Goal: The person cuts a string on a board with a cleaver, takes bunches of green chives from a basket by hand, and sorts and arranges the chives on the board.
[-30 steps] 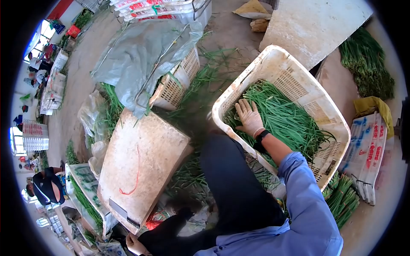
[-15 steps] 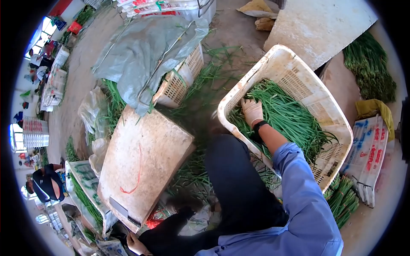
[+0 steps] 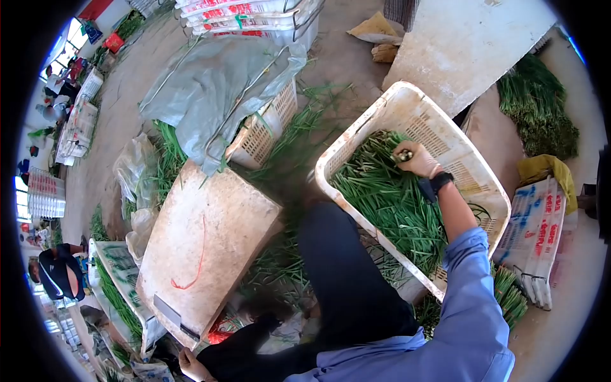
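My right hand (image 3: 420, 160), in a thin glove with a black strap at the wrist, is closed around a small bundle of green stems (image 3: 403, 155), their pale cut ends showing. It is inside the white plastic basket (image 3: 468, 143), over its upper part. Loose long green stalks (image 3: 398, 204) lie beneath and beside it. At the lower left, my left hand (image 3: 193, 367) is by the bottom corner of the pale stained board (image 3: 207, 239). Its fingers are pressed together; whatever they hold is too small to make out.
A grey plastic sheet (image 3: 203, 89) partly covers another basket (image 3: 258, 140). More greens (image 3: 538, 105) and a stack of printed white bags (image 3: 534, 232) are at the right. A person (image 3: 60, 270) bends at the far left; others are farther back.
My right hand has gone from lying spread on the greens to closing on a bundle, with its stem ends turned up. The greens in the basket are rearranged. The view has shifted slightly.
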A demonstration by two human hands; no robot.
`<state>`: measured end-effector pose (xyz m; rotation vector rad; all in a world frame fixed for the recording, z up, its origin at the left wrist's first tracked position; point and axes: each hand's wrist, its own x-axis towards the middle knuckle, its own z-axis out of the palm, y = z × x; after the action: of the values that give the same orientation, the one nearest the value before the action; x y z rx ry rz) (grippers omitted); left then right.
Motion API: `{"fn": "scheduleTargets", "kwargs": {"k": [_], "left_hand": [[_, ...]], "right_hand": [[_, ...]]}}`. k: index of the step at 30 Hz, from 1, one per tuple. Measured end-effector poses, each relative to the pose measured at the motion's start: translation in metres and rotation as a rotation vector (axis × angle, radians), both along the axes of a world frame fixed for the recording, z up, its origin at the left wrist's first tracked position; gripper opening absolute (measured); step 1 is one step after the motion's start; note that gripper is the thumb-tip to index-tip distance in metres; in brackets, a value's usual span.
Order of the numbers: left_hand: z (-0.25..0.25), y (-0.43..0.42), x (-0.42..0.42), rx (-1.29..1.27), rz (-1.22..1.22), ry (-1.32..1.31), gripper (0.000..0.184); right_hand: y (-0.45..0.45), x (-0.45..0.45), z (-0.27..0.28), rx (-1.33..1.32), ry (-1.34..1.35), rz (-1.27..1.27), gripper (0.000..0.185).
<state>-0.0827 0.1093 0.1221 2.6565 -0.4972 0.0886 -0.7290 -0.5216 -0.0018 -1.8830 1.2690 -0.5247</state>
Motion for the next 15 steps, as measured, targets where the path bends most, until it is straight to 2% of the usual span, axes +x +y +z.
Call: {"fn": "scheduleTargets", "kwargs": {"k": [2,3,5,6,8,10,13,14,15], "left_hand": [[-0.002,0.004,0.003,0.012,0.005,0.011,0.034],[-0.012,0.012,0.014,-0.063,-0.038,0.033,0.029],[-0.047,0.040,0.051,-0.216,-0.127,0.073,0.024],[-0.048,0.038,0.051,-0.234,-0.134,0.072,0.024],[-0.051,0.037,0.052,-0.267,-0.148,0.074,0.024],[-0.043,0.029,0.041,-0.198,-0.168,0.059,0.024],[-0.027,0.016,0.024,-0.091,-0.165,-0.016,0.026],[-0.027,0.013,0.020,-0.107,-0.154,-0.006,0.026],[-0.028,0.014,0.018,-0.120,-0.140,0.002,0.026]], "right_hand": [[0.007,-0.015,0.031,0.024,-0.095,-0.021,0.032],[0.009,-0.022,0.040,0.022,-0.157,-0.011,0.032],[0.007,-0.030,0.048,0.065,-0.092,0.081,0.032],[0.006,-0.033,0.053,0.086,-0.059,0.125,0.032],[0.006,-0.036,0.061,0.126,-0.183,0.041,0.031],[0.000,-0.030,0.071,0.126,-0.288,0.033,0.035],[-0.003,-0.011,0.074,0.140,-0.056,0.055,0.039],[-0.012,-0.015,0.057,0.338,-0.198,-0.028,0.045],[-0.016,-0.009,0.058,0.245,-0.123,0.007,0.045]]}}
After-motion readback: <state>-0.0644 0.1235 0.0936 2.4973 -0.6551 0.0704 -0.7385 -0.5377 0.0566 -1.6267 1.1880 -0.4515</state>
